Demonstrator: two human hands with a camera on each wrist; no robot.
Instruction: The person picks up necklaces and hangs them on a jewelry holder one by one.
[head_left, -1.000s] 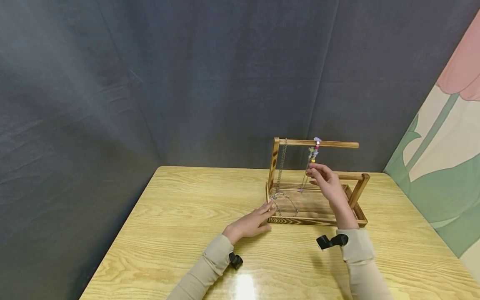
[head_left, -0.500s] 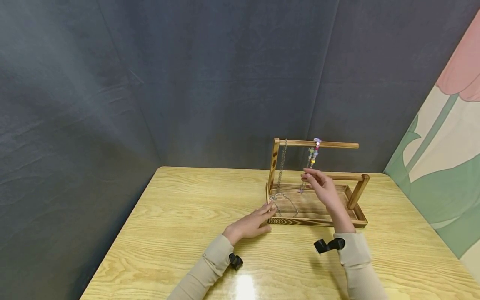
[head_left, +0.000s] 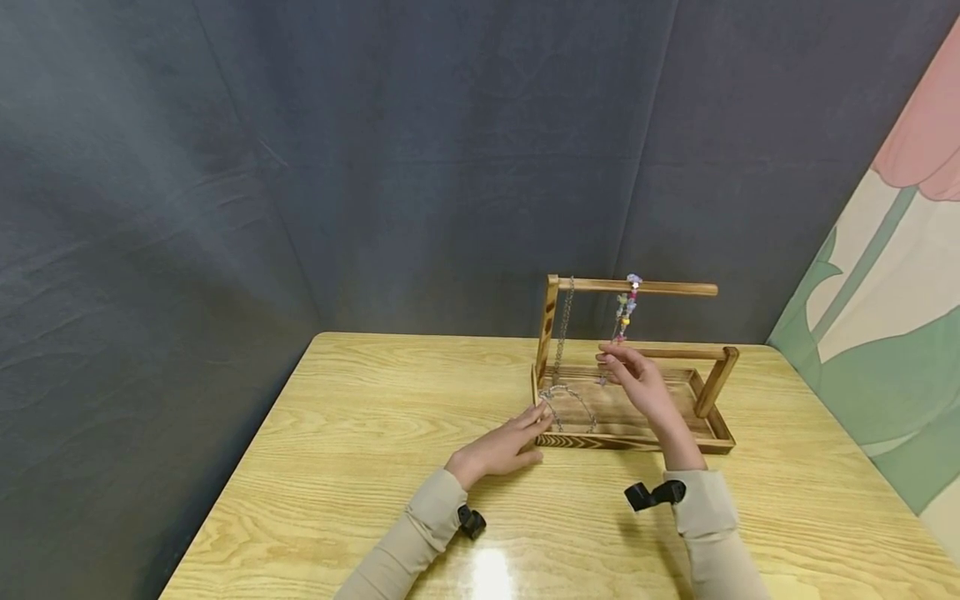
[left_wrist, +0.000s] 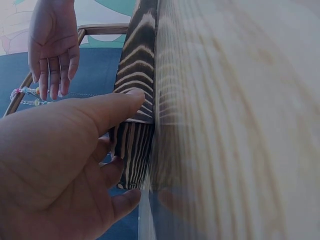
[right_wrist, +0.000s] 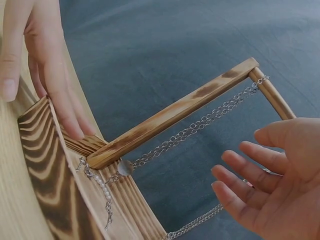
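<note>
A wooden jewelry stand (head_left: 622,444) with a shallow tray base carries a colorful beaded necklace (head_left: 626,321) and a plain silver chain necklace (head_left: 564,329) on its upper bar. My right hand (head_left: 637,379) is at the lower part of the beaded necklace, fingers extended and overlapping its chain. In the right wrist view no thing is pinched between these fingers. My left hand (head_left: 498,447) rests its fingertips at the tray's front left corner, its thumb (left_wrist: 117,107) along the dark-grained front wall. A chain with pale beads (right_wrist: 106,192) lies in the tray below the left fingers.
A shorter, lower bar (head_left: 686,353) runs from a slanted post (head_left: 716,383) on the stand's right side. The stand is on a light wood table (head_left: 375,392), near its back edge. Dark curtain cloth (head_left: 450,167) hangs behind, with a flower-painted panel (head_left: 885,333) at the right.
My right hand has slid down and left from the beads, and a pink bead now shows above its fingertips. The beaded necklace still hangs on the bar. My left hand has stayed put.
</note>
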